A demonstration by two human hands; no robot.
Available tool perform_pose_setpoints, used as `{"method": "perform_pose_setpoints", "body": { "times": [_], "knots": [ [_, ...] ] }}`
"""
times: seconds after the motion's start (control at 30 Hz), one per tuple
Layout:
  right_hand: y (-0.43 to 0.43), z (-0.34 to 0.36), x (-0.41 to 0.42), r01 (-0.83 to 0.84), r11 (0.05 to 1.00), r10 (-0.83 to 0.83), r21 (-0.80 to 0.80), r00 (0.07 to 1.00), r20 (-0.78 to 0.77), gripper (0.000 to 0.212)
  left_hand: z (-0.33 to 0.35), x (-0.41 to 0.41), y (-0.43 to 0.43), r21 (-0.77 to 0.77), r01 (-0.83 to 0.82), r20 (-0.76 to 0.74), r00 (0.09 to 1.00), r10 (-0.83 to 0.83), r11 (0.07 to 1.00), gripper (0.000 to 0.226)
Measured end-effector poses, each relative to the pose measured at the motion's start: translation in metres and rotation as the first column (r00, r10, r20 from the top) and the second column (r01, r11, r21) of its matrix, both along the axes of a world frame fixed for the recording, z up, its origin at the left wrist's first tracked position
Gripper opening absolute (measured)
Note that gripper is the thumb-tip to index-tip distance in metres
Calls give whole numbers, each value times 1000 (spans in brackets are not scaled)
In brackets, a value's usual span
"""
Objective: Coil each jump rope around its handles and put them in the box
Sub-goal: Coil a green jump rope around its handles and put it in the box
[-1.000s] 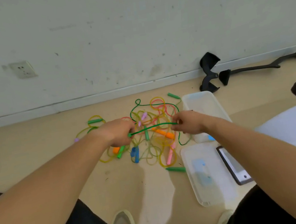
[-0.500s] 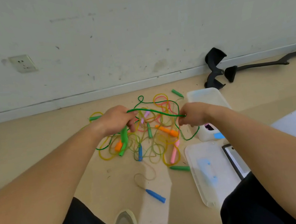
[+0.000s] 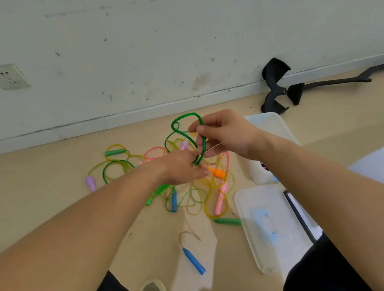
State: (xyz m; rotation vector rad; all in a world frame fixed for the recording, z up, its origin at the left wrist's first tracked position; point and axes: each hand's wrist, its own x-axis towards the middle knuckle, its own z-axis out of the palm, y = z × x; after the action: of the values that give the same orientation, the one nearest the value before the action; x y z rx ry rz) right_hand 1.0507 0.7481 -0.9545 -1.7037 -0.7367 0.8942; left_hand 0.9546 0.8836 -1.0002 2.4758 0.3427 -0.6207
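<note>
One looped thin green jump-rope cord (image 3: 185,116) is pinched by the right hand (image 3: 227,137) and gripped below by the left hand (image 3: 180,168), over the floor (image 3: 48,213). Three green handles (image 3: 115,152), two blue handles (image 3: 194,261) and two purple handles (image 3: 90,183) are counted. One clear plastic box (image 3: 265,117) lies beside the right wrist.

A scuffed off-white wall (image 3: 172,38) carries a wall socket (image 3: 8,76). Below the socket, a pale baseboard (image 3: 133,115) meets the beige floor (image 3: 33,190). Far right of the socket, black curved parts (image 3: 273,85) lie by the baseboard. Well below and right of the socket, a bright light patch (image 3: 193,257) falls on the floor.
</note>
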Motion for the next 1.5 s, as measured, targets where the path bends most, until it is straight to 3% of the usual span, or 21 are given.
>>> {"method": "perform_pose_setpoints", "body": {
  "times": [0.13, 0.23, 0.3, 0.4, 0.5, 0.57, 0.63, 0.73, 0.83, 1.03, 1.2, 1.4, 1.5],
  "knots": [
    [-11, -3, 14, 89, 995, -89, -37, 996, -15, 27, 10, -3, 9, -133, -55, 72, 995, 65, 990, 43],
    [-16, -17, 21, 15, 983, -16, -184, 1000, -8, 44, 31, -16, 16, -421, -112, 85, 983, 163, 900, 47],
    [-12, -30, 18, -99, 937, 177, -335, 962, 209, 60, 49, -29, 17, -539, -141, 62, 977, 206, 830, 47],
    [11, -57, 4, -225, 725, 580, -650, 708, 402, 75, 66, -45, 18, -639, -171, 17, 972, 236, 750, 48],
    [30, -74, -14, -195, 629, 699, -752, 565, 439, 49, 73, -58, 22, -678, -205, -9, 963, 271, 706, 50],
    [32, -72, -21, -138, 591, 723, -795, 527, 446, 36, 73, -63, 28, -678, -256, 12, 934, 358, 689, 52],
    [31, -65, -26, -120, 560, 735, -820, 530, 424, 35, 66, -67, 38, -581, -323, 116, 876, 469, 747, 49],
    [29, -59, -28, -235, 588, 682, -774, 658, 318, 26, 46, -67, 55, -296, -431, 291, 809, 510, 852, 30],
    [27, -48, -37, -346, 702, 558, -622, 811, 178, 26, 25, -60, 64, -190, -464, 256, 827, 500, 865, 19],
    [8, -17, -34, -219, 925, 300, -312, 923, 242, 32, 5, -37, 35, -286, -222, 83, 963, 255, 932, 46],
    [-14, -1, -20, -110, 988, 130, -105, 969, 212, 34, 3, -19, 0, -561, -141, 105, 966, 238, 816, 40],
    [-34, 14, -12, 47, 996, -55, 79, 994, 99, 39, 5, 1, -17, -471, -83, 210, 956, 203, 878, 8],
    [-43, 14, -2, 126, 992, -127, 7, 990, 62, 46, 10, 1, -14, -402, -149, 188, 952, 241, 903, 22]
  ]
}}
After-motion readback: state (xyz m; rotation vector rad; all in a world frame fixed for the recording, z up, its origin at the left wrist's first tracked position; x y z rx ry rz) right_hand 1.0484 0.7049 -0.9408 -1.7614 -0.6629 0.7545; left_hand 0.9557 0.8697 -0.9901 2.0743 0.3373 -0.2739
